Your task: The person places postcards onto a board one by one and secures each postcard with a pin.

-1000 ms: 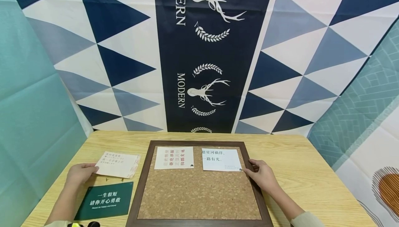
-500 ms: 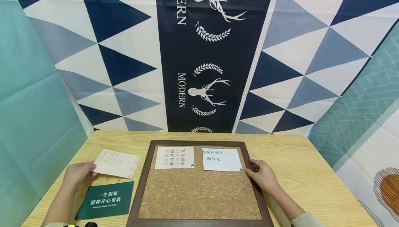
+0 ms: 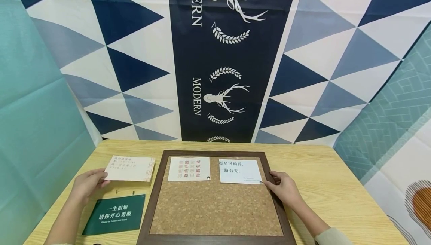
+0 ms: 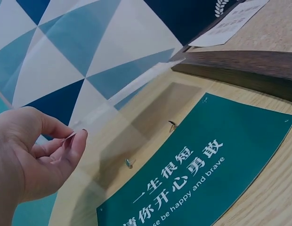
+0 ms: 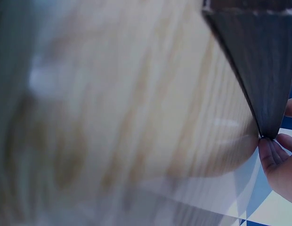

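Note:
In the head view my left hand [image 3: 88, 185] pinches the left edge of a cream card [image 3: 129, 168] between thumb and fingers, holding it above the table's left side. The left wrist view sees this card almost edge-on. My right hand [image 3: 285, 189] grips the right side of the brown-framed corkboard [image 3: 215, 211], its thumb near a lower card corner. In the right wrist view, fingertips [image 5: 268, 153] meet the dark frame side. A white card [image 3: 240, 171] and a cream card with vertical text [image 3: 188, 169] lie on the cork, each with a pin at its lower right corner.
Below the held card, a dark green card [image 3: 114, 215] lies on the wooden table [image 3: 330, 185]. Two small pushpins [image 4: 129, 163] stand by its upper edge. A patterned curtain [image 3: 148, 50] hangs behind the table.
My left hand has lifted the cream card off the table and raised it slightly up and right, so the pushpins beneath show more. My right hand stays on the frame.

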A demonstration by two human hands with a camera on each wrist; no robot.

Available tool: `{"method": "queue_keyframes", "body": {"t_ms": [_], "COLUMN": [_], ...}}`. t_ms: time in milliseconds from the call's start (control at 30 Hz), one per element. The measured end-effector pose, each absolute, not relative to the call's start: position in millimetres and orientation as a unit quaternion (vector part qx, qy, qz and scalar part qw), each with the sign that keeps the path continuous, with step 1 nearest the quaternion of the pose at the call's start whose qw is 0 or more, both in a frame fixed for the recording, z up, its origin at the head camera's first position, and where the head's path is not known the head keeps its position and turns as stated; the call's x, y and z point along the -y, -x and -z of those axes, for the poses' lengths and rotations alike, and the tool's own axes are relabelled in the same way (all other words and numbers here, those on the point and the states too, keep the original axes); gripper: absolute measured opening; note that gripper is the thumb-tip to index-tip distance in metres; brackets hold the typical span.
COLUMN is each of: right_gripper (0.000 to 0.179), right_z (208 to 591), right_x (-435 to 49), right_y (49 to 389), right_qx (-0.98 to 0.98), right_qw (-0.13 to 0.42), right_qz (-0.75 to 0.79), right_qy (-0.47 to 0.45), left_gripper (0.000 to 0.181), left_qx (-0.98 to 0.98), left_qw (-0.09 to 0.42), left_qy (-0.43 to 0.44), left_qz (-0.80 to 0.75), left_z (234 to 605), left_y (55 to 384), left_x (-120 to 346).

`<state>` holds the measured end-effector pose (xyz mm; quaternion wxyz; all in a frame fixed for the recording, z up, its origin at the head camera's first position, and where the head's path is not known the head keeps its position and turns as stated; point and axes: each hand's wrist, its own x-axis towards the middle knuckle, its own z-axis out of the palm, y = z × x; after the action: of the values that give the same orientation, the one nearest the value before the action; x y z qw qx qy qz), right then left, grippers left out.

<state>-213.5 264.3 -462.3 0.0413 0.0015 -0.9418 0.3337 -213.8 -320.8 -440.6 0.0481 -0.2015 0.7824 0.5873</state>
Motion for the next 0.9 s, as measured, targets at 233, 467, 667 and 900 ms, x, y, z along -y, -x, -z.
{"method": "queue_keyframes", "body": {"t_ms": [233,467,667,900], "right_gripper": [0.053,0.053,0.053,0.053], "right_z": [462,462,462,464], "right_x": [-264,-264,-265,-265], "right_y": [214,214,214,215], "right_qx": [0.942,0.942,0.943,0.943], "right_qw": [0.041,0.041,0.043,0.044], "right_qz": [-0.334,-0.333,-0.331,-0.329], "right_qy": [0.000,-0.001,-0.003,-0.005], "left_gripper": [0.057,0.058,0.054,0.052], "left_qx": [-0.778,-0.765,-0.775,-0.778], "left_qw": [0.049,0.040,0.041,0.057], "left_qy": [0.184,0.177,0.159,0.131], "left_qz": [-0.598,-0.618,-0.610,-0.612], "left_z": [443,455,436,423], "left_y": [217,223,214,205], "left_x": [319,317,294,275]}}
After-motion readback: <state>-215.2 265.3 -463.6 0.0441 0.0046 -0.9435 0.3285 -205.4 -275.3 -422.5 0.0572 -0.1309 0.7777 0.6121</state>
